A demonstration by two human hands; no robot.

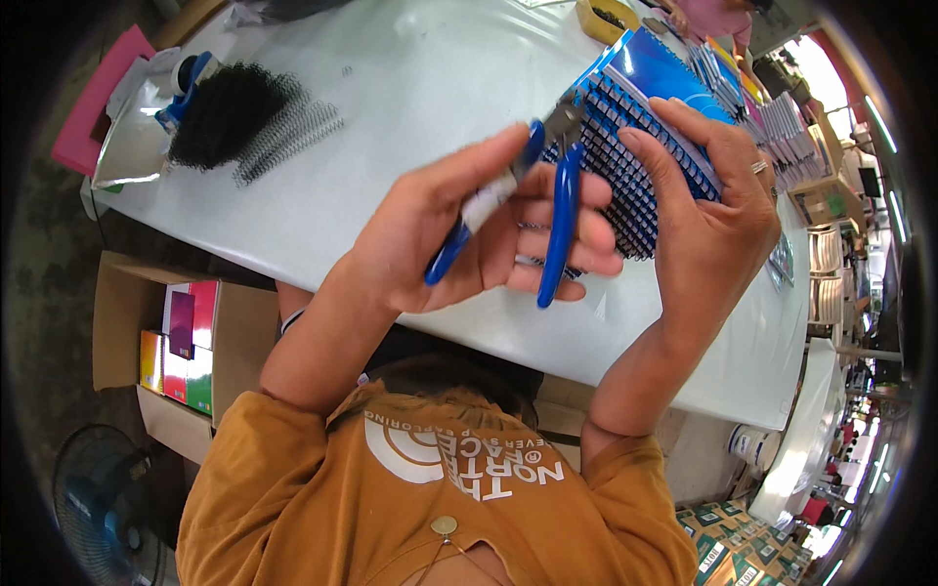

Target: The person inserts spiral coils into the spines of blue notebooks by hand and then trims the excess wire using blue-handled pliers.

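In my left hand [415, 220] lies a pair of blue-handled wire cutters [564, 200], one handle under the thumb and the other across the fingers, the handles spread apart. Its metal jaws reach the end of the wire-bound edge of a stack of blue-covered spiral notebooks [630, 156]. My right hand [718, 210] grips that stack from the right, thumb on the coils and fingers over the far side. Whether the jaws are closed on a wire is too small to tell.
A pile of black wire coils [230, 117] lies on the white-covered table [391, 78], beside a blue tape dispenser [191, 88]. At the far side are a yellow tray [606, 18] and stacked notebooks [782, 146]. A cardboard box [244, 337] and fan [107, 503] stand at left.
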